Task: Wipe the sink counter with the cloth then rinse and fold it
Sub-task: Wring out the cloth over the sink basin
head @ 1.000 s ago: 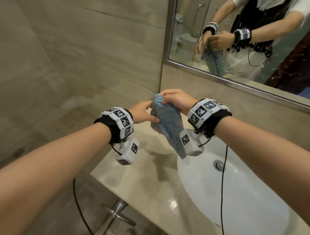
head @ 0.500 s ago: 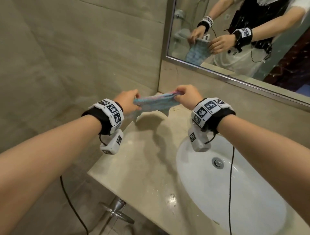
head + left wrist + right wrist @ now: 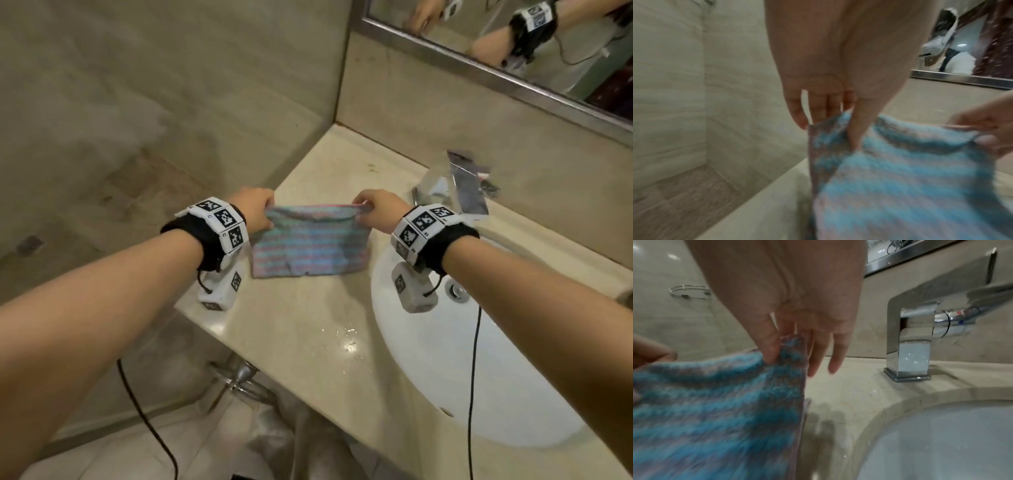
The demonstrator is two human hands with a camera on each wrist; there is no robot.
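Cloth (image 3: 310, 245): one, striped blue and pink, doubled over, held by its two upper corners above the bench (image 3: 301, 329) near the back left corner, left of the sink (image 3: 455, 370). Whether its lower edge touches the bench or hangs just above it cannot be determined.

Left hand (image 3: 255, 212): grip pinching the cloth's left upper corner between thumb and forefinger; in the left wrist view the remaining fingers (image 3: 818, 105) hang straight beside the cloth (image 3: 910, 186).

Right hand (image 3: 378, 209): grip pinching the right upper corner between thumb and forefinger; in the right wrist view the other fingers (image 3: 836, 353) are loosely extended beside the cloth (image 3: 715, 402).

Count: one chrome tap (image 3: 452, 185) at the back edge behind the sink; one mirror (image 3: 513, 44) on the wall; two wristbands (image 3: 222, 222) carrying square black-and-white code patterns. No readable writing or brand found; small digits on the right band are too small to read.

Water droplets (image 3: 346, 339) lie near the front edge.
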